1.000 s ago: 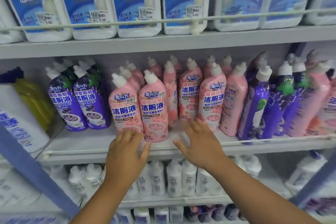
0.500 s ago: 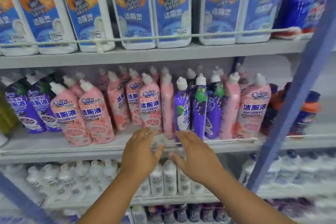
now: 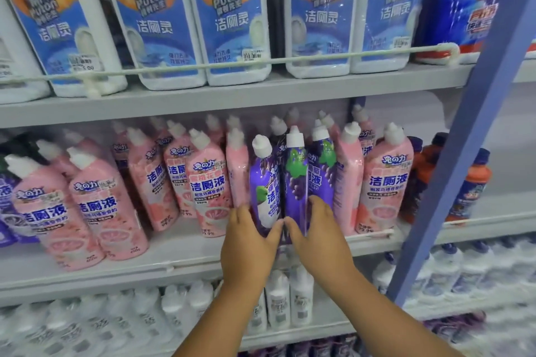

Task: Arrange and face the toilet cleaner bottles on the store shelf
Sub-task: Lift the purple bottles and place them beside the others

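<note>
From here I see both hands at the front edge of the middle grey shelf [image 3: 185, 262]: my left hand [image 3: 250, 243] wraps the base of the upright purple plastic bottle with the white cap [image 3: 264, 182], and my right hand [image 3: 314, 236] grips its narrow purple neighbour [image 3: 296, 182]. Both stand straight ahead, long axes vertical (labels turned sideways), so each hand looks equally near its bottle.

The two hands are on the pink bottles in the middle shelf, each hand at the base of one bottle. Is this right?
Not quite. In the head view the left hand and the right hand are on purple bottles, not pink: the left purple bottle and the right purple bottle. The rest holds: middle shelf, each hand at one bottle's base.
</note>
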`<state>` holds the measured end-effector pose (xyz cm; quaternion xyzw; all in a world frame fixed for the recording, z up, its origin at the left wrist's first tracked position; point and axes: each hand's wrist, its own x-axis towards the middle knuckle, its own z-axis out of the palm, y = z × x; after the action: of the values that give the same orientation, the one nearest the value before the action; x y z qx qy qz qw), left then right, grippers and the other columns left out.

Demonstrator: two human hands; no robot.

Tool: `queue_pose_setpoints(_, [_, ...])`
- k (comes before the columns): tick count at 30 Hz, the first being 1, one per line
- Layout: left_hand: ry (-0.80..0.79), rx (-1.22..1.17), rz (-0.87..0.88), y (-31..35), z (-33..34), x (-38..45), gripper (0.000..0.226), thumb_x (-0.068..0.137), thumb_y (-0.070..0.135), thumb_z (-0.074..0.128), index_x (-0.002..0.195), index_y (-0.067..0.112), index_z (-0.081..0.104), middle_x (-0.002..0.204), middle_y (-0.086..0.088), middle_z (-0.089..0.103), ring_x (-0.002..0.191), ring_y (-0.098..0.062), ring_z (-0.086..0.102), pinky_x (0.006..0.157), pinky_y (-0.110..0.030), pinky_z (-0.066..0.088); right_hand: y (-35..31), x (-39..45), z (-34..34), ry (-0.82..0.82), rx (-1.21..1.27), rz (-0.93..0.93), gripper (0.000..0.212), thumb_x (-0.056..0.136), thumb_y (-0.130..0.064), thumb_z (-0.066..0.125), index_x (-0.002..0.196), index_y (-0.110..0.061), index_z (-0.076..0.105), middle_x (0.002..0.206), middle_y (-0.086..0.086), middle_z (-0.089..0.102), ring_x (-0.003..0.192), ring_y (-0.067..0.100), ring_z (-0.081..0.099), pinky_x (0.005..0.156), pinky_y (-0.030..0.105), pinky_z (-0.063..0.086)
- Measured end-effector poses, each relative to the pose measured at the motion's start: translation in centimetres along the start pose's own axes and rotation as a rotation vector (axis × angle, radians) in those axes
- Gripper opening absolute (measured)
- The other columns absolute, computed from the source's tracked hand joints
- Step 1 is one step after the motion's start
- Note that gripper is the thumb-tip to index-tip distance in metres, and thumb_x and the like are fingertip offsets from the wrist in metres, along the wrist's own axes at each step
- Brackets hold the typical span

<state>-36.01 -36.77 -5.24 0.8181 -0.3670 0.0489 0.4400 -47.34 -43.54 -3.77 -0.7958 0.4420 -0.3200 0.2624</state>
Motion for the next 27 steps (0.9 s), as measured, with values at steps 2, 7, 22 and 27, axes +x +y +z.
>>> queue_pose_setpoints(2, [0.050, -0.057, -0.051, 0.3, 0.8, -0.3, 0.058, 0.074, 0.055, 0.076, 0.115, 0.021, 0.052, 0.108, 0.001, 0.056, 0.096, -0.025, 0.062, 0.062, -0.033, 0.046, -0.5, 0.6, 0.4, 0.011, -0.105, 0.027, 0.065, 0.093, -0.055, 0.057, 0.140, -0.014, 0.039, 0.130, 0.008, 0.058, 0.113, 0.030, 0.063, 0.088, 0.042, 0.053])
queue_pose_setpoints(7, [0.108, -0.113, -0.151, -0.2, 2.3, -0.3, 0.060, 0.070, 0.058, 0.079, 0.107, 0.017, 0.055, 0.105, 0.000, 0.056, 0.088, -0.027, 0.067, 0.064, -0.043, 0.056, -0.8, 2.0, 0.5, -0.001, -0.178, 0.041, 0.059, 0.091, -0.059, 0.057, 0.127, -0.013, 0.045, 0.115, 0.010, 0.065, 0.101, 0.032, 0.068, 0.077, 0.040, 0.053])
queue_pose_setpoints(22, [0.051, -0.360, -0.201, -0.4, 0.9, -0.5, 0.051, 0.070, 0.038, 0.087, 0.108, 0.037, 0.053, 0.104, 0.018, 0.052, 0.083, 0.009, 0.059, 0.065, -0.011, 0.044, 1.3, 2.0, 0.6, 0.030, 0.154, -0.007, 0.049, 0.085, -0.040, 0.075, 0.122, -0.017, 0.053, 0.097, -0.002, 0.070, 0.088, 0.022, 0.067, 0.072, 0.032, 0.053])
queue_pose_setpoints(27, [0.081, -0.409, -0.174, -0.3, 0.4, -0.7, 0.046, 0.072, 0.034, 0.086, 0.109, 0.031, 0.058, 0.102, 0.017, 0.057, 0.086, 0.005, 0.063, 0.067, -0.016, 0.048, 1.8, 1.6, -0.1, 0.053, 0.310, -0.078, 0.037, 0.087, -0.028, 0.076, 0.118, -0.021, 0.057, 0.099, -0.015, 0.071, 0.089, 0.002, 0.067, 0.069, 0.001, 0.043])
